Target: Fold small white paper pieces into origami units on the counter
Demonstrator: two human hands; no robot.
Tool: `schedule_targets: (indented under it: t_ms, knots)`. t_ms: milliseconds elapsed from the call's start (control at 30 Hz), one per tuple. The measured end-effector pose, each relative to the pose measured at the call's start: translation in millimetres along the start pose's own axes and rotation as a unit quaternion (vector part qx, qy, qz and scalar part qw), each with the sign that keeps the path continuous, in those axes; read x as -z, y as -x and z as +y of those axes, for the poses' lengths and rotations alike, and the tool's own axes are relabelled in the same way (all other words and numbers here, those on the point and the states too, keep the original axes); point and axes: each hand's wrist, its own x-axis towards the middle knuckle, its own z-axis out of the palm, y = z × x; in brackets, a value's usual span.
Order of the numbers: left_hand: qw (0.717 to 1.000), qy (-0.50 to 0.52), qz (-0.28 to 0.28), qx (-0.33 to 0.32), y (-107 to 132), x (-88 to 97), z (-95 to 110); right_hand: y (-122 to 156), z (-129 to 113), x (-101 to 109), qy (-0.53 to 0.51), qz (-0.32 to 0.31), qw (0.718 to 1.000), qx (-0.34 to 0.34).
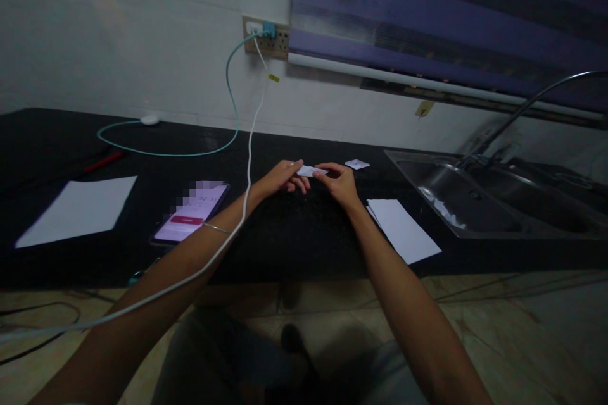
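Note:
Both of my hands meet over the middle of the black counter (285,247). My left hand (282,178) and my right hand (338,183) pinch the two ends of a small folded piece of white paper (310,171), held just above the counter. A thin bracelet sits on my left forearm. A white cable (249,158) drapes over that arm.
A lit phone (192,212) lies left of my hands, and a white sheet (78,209) further left. Another white sheet (403,228) and a small folded paper (357,164) lie to the right. A steel sink (475,196) with a faucet is at far right. A teal cable (190,152) runs to a wall outlet (266,38).

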Motion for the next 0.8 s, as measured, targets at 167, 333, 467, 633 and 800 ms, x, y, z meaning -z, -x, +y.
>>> schedule_targets:
  t_ms: [167,333,467,633,800]
  knots:
    - [0.998,0.045,-0.025,0.046,1.3,3.6,-2.9,3.9,0.4,1.8,0.049,-0.016,0.995,0.08]
    - [0.998,0.034,-0.023,0.048,-0.3,3.6,-3.5,7.5,-3.1,1.4,0.099,-0.031,0.984,0.143]
    - [0.999,0.01,-0.013,0.048,-3.5,1.5,-4.8,8.7,-6.8,-0.4,0.114,-0.049,0.979,0.161]
    - [0.998,-0.043,0.025,0.032,-7.0,-4.5,-6.8,8.3,-3.9,-2.5,0.155,-0.07,0.971,0.168]
    - [0.992,-0.119,0.03,-0.01,-7.4,-9.9,-8.2,6.9,-2.0,-0.6,0.2,-0.085,0.961,0.174]
